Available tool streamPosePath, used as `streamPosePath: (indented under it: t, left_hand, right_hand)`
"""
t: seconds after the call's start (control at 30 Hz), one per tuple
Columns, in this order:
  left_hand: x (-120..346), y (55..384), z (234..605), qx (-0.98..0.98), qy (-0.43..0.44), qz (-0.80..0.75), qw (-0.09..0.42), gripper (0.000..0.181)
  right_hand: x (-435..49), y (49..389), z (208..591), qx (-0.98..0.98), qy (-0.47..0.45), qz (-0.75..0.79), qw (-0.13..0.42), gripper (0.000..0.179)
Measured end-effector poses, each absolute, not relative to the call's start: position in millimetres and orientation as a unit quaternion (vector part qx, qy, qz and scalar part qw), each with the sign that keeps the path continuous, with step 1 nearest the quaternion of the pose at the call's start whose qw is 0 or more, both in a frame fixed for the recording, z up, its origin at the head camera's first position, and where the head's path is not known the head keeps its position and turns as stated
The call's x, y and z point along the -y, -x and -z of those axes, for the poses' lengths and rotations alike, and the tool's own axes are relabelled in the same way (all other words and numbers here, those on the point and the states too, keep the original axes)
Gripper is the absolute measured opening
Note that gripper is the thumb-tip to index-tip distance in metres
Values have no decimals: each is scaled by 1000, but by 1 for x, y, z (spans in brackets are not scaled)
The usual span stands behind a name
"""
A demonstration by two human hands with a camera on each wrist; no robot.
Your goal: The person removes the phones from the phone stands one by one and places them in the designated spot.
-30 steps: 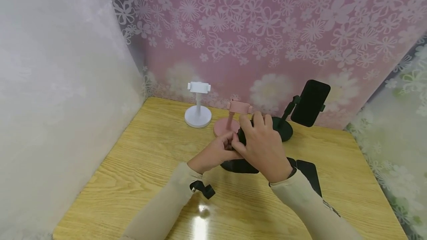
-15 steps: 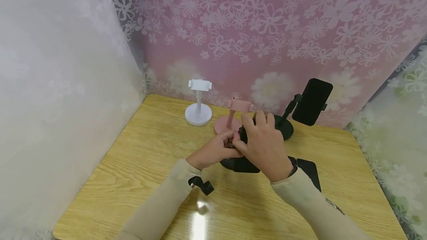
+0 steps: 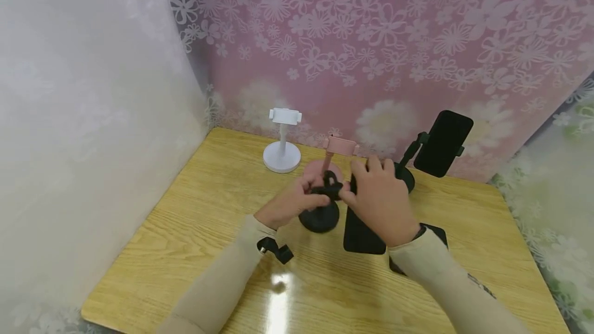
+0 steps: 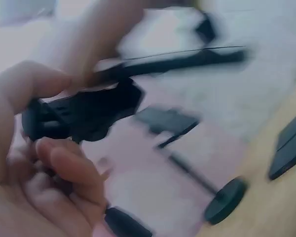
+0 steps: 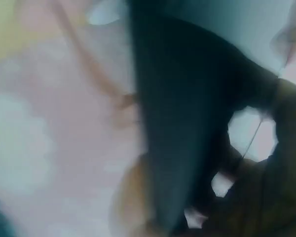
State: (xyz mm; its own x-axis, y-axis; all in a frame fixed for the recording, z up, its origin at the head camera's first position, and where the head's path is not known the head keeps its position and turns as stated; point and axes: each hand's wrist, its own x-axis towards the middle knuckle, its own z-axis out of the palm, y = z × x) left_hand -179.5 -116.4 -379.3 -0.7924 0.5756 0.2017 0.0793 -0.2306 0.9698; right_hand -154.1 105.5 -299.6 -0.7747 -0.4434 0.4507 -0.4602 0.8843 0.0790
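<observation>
My left hand (image 3: pixel 292 202) grips the black clamp (image 3: pixel 328 190) of a phone stand. The stand's round black base (image 3: pixel 320 219) shows below it. In the left wrist view, thumb and fingers close on the clamp (image 4: pixel 84 116) from both sides. A dark phone (image 3: pixel 363 233) is held by its upper part in my right hand (image 3: pixel 382 202), just right of the clamp. Edge-on, this phone (image 4: pixel 182 61) appears close beside the clamp; whether they touch cannot be told. The right wrist view is blurred, with a large dark slab, probably the phone (image 5: pixel 172 108), filling its middle.
Behind the hands are a white phone stand (image 3: pixel 282 156) and a pink phone stand (image 3: pixel 341 146). A dark green stand (image 3: pixel 409 154) at the back right carries a black phone (image 3: pixel 443 143). Another dark phone (image 3: pixel 436 232) lies partly under the right sleeve on the wooden table (image 3: pixel 199 231).
The right hand has moved slightly right with the phone, away from the left hand. The black stand's base and clamp now show more. The head view has shifted a little.
</observation>
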Motion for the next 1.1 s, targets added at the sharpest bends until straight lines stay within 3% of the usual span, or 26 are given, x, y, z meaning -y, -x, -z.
streamPosePath:
  t: [0.13,0.27,0.53,0.8,1.1]
  left_hand:
    - [151,179,378,-600,-218,-760,124,31]
    - [167,176,371,-623,-209,-746,111,40]
    - [154,180,370,-621,-205,-751,90,39]
    - [146,184,376,-618,-206,-755,79,56]
    - [149,184,381,-630,-186,-752,64,51]
  right_hand:
    - [-139,169,314,967,-214,8,137,34]
    - [-161,172,325,968,-227,-30,102,32]
    - [-171,159,321,935,-242,-144,214,35]
    - [-183,148,318,908,-254,-192,273,37]
    - [-222,134,324,873,-252,-228,350,45]
